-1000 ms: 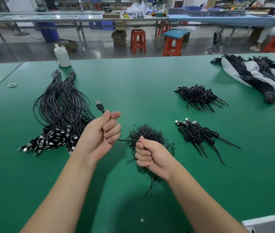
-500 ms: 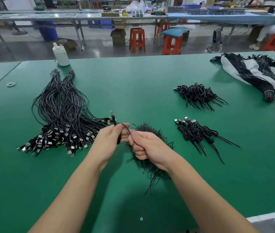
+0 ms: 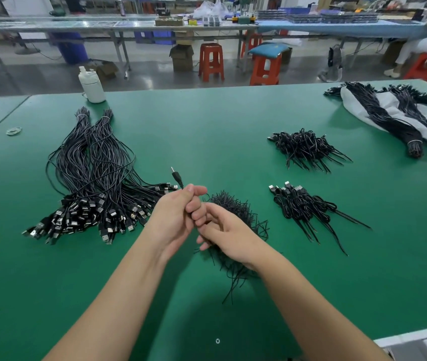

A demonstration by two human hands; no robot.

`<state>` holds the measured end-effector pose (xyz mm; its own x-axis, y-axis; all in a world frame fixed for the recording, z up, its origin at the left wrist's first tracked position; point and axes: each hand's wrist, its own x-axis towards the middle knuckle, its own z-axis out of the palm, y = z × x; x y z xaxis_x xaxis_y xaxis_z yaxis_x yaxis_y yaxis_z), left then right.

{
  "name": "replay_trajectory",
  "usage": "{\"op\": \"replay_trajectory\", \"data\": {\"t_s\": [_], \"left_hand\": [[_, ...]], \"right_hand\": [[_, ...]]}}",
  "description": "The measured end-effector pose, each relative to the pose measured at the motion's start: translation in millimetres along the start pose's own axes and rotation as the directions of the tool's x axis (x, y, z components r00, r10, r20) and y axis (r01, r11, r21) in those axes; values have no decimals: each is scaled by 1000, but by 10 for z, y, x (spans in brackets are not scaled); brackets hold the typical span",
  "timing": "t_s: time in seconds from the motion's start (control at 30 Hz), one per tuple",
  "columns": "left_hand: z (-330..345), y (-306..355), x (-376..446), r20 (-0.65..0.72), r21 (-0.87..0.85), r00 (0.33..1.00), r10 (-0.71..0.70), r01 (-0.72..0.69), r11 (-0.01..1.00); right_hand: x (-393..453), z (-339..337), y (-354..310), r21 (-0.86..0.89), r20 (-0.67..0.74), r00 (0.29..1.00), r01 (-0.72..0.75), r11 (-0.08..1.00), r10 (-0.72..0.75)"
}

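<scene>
On the tabletop (image 3: 207, 131), a cable bundle (image 3: 90, 178) is lying left of the tie pile (image 3: 236, 212); a near heap (image 3: 303, 204) is lying to its right, a far heap (image 3: 303, 149) behind that.

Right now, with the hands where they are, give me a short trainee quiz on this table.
1. True or false: the cable end sticking up from the left hand is a flat USB plug.
2. The big bundle of long cables lies: A left of the left hand; B right of it; C on a stool.
3. Fill in: the right hand is over a heap of short black ___.
Key: 1 false, it is a round pin plug; 2 A; 3 wires.
</scene>
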<state>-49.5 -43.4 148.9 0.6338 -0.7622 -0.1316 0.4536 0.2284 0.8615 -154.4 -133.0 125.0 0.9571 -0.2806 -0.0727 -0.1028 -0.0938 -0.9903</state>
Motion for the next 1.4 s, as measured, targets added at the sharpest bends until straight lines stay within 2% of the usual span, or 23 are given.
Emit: {"op": "replay_trajectory", "data": {"t_s": [0.03, 0.1, 0.23, 0.47, 0.57, 0.67, 0.73, 0.8, 0.83, 0.87, 1.0, 1.03, 1.07, 1.17, 1.2, 1.4], "left_hand": [[7, -12, -18, 16, 49, 1000, -2, 1, 999], [21, -27, -48, 42, 124, 999, -15, 9, 992], [14, -4, -57, 92, 127, 995, -27, 15, 992], [-44, 92, -56, 304, 200, 933, -192, 135, 970], [-61, 106, -48, 283, 241, 924, -257, 191, 952], [-49, 38, -59, 195, 398, 946, -261, 167, 902], [-38, -37, -61, 77, 628, 982, -174, 88, 773], [-38, -86, -65, -28, 878, 1000, -3, 26, 479], [-29, -112, -77, -47, 942, 997, 63, 23, 334], [-15, -143, -98, -51, 970, 994, 98, 25, 243], [15, -328, -139, 33, 999, 973, 227, -35, 5], [8, -355, -130, 43, 999, 966, 256, -37, -27], [-7, -359, -112, 38, 999, 963, 268, -35, -12], [-77, -354, -52, 62, 975, 979, 192, -101, 196], [-90, -357, -44, 95, 964, 979, 178, -135, 230], [-168, -438, -32, 152, 944, 951, 270, -221, 245]], "right_hand": [[1, 0, 4, 101, 0, 1000, 10, 995, -10], [4, 5, 8, 197, -27, 999, 48, 979, -44], [39, -9, 61, 214, -145, 985, 126, 969, -97], [-9, -36, 52, 29, -275, 947, 183, 983, -168], [-10, -16, 93, -1, -251, 950, 189, 982, -184], [-4, 20, 173, -78, -243, 954, 164, 983, -178], [4, 3, 225, -284, -308, 928, 120, 951, -209], [4, -49, 285, -565, -322, 901, 65, 822, -292], [2, -68, 307, -679, -285, 902, 49, 733, -324], [1, -77, 328, -745, -241, 912, 45, 666, -332], [-20, -75, 349, -781, -151, 952, 51, 623, -267], [-35, -72, 347, -784, -144, 958, 43, 619, -249], [-50, -70, 344, -793, -141, 963, 31, 609, -232], [-84, -58, 339, -824, -136, 973, -7, 566, -185], [-87, -52, 337, -823, -140, 975, -18, 568, -173], [-70, -29, 355, -802, -157, 983, -67, 594, -101]]}}
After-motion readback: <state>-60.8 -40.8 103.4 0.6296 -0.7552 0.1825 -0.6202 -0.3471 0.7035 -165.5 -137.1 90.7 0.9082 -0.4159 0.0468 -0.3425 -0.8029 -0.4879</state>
